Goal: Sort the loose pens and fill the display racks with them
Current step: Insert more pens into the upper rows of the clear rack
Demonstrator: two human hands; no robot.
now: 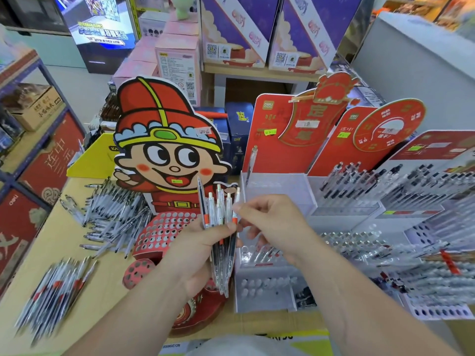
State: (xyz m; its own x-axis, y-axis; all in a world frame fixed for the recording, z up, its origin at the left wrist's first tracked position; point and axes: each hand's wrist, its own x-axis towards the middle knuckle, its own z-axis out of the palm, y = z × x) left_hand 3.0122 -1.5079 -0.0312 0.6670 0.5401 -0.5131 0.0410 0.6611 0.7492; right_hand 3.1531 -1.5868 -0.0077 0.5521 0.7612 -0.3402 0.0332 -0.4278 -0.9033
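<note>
Pens (pixel 223 253) are held in a bunch above a light wooden tabletop (pixel 72 242) in a shop. Blue metal shelving (pixel 38 70) with red cartons stands at the left, and pink cardboard boxes (pixel 177 55) are stacked at the far side.

The bunch is made of clear plastic click pens with orange-red grips, standing upright in front of a red cardboard rack with a cartoon figure (pixel 167 227), whose perforated tiers look unfilled. The left hand (pixel 198 253) grips the bunch around its middle, its fingers curled round the barrels. The right hand (pixel 270 222) is just to its right, fingers (pixel 246 209) pinching the top of the rightmost pen.

Five clicker tops show above the left hand. Two loose pen heaps lie on the tabletop: one far left (pixel 115 217) and one near left (pixel 59 286), the latter blurred. Three red-backed clear plastic racks (pixel 277 186) stand at the right. The leftmost has one pen standing at its far corner and a few low down, and the other two are packed with dark-tipped pens.
</note>
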